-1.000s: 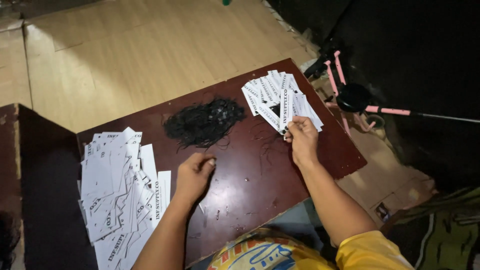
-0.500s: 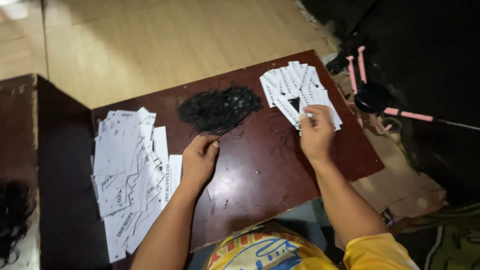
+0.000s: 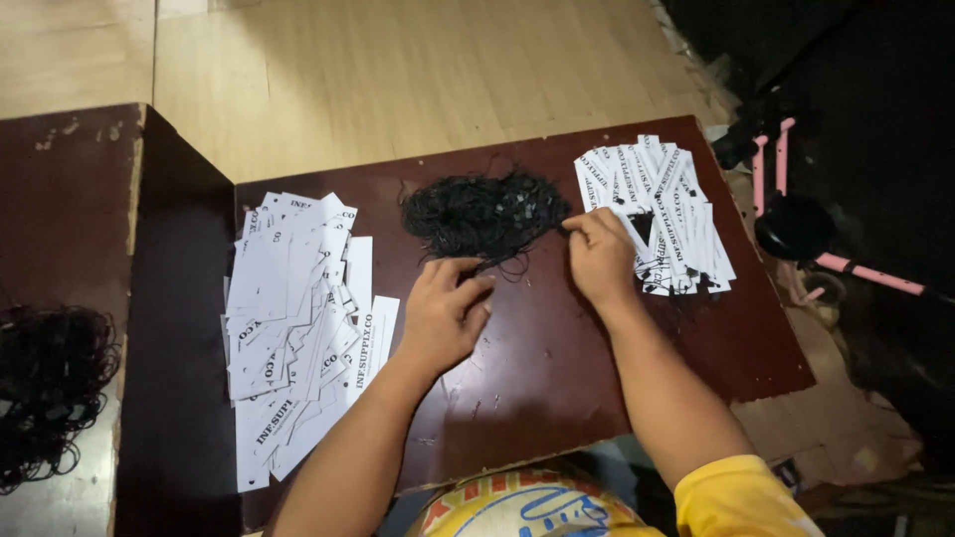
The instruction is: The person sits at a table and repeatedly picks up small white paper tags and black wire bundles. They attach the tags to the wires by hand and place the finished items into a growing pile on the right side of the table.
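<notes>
Here, your two hands meet at the near edge of the tangle of black strings (image 3: 484,211), which serves as the landmark for this view; it lies at the far middle of the dark brown counter (image 3: 557,388). Your right hand (image 3: 600,257) sits just to the right of the tangle, fingers drawn together in a pinch at its right fringe, apparently closed on a strand or two, though the thread is too thin to confirm. Your left hand (image 3: 446,312) rests just nearer to you than the tangle, palm down, fingers loosely curled, the fingertips touching or almost touching the loose ends at its near fringe; it holds nothing that can be made out.

The tangle spreads wider than deep, its long axis running left to right across the counter, so it lies straight ahead of both hands, and the right hand is the nearer of the two.

To the right of the tangle, just beyond the right hand, lies a fanned stack of white printed tags (image 3: 665,209). Well to the left of the tangle lies a larger, looser heap of white tags (image 3: 298,318). Farther left again, on a lower surface beside the counter, lies a second bundle of black strings (image 3: 45,388). Right of the counter stand pink-handled tools (image 3: 796,214).
</notes>
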